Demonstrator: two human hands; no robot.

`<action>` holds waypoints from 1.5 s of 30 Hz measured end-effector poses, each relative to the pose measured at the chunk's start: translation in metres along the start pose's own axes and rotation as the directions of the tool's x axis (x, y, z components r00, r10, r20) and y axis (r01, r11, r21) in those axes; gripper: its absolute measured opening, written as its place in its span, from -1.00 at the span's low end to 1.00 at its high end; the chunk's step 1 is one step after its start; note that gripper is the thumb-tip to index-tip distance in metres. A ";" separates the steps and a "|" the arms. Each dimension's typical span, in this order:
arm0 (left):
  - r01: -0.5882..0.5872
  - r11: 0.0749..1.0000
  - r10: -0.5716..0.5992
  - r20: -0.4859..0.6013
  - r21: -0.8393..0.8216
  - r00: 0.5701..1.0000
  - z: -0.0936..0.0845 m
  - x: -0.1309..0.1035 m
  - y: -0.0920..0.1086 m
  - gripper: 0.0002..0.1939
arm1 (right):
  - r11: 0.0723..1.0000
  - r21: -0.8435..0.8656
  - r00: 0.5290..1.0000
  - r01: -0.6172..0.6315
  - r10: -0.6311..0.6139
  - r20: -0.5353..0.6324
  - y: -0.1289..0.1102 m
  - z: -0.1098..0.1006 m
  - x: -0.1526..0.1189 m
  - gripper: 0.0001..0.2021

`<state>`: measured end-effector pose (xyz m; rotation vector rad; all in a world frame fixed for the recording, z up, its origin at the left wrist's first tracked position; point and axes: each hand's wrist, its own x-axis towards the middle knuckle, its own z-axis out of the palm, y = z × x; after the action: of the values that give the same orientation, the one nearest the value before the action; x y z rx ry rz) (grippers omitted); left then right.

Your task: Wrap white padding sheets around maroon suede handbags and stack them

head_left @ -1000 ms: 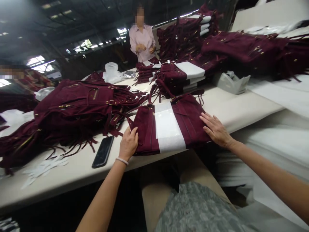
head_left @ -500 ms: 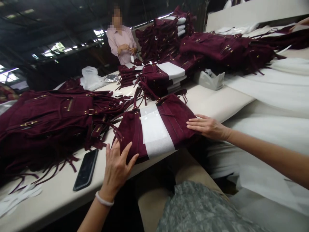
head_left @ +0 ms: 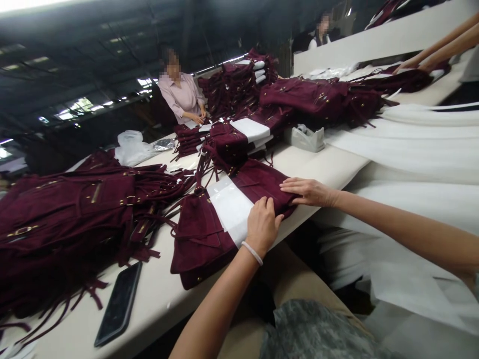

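A burgundy suede-like handbag (head_left: 209, 232) lies flat at the table's front edge, with a white paper band (head_left: 230, 207) across its middle. My left hand (head_left: 263, 224), with a pale band on the wrist, rests on the bag just right of the paper, its thumb held apart. On the bag's right end lies my right hand (head_left: 309, 192), fingers stretched out over the material. Neither hand is closed around anything. The bag's straps trail toward a stack of banded burgundy bags (head_left: 232, 142) behind it.
More burgundy bags (head_left: 75, 214) are heaped at left, beside a black phone (head_left: 119, 304). A grey tape dispenser (head_left: 306, 138) stands behind the right hand. White sheets (head_left: 419, 169) hang at right. One co-worker (head_left: 181, 97) stands across the table; another person's arms (head_left: 441, 47) reach in at right.
My left hand has moved from the bag's left end across to the right of the paper band. My right hand stays at the right end. The view has tilted upward.
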<state>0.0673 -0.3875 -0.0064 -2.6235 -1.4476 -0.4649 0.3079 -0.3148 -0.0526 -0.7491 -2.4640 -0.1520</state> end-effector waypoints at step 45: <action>-0.272 0.955 0.265 0.068 0.122 0.962 0.039 0.009 -0.001 -0.66 | 0.601 0.486 0.482 -0.634 0.799 -0.360 -0.017 -0.001 0.033 -0.67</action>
<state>0.0790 -0.3700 -0.0405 -2.6872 -1.0672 -0.2650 0.2759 -0.3133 -0.0334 -1.3390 -1.3909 0.2894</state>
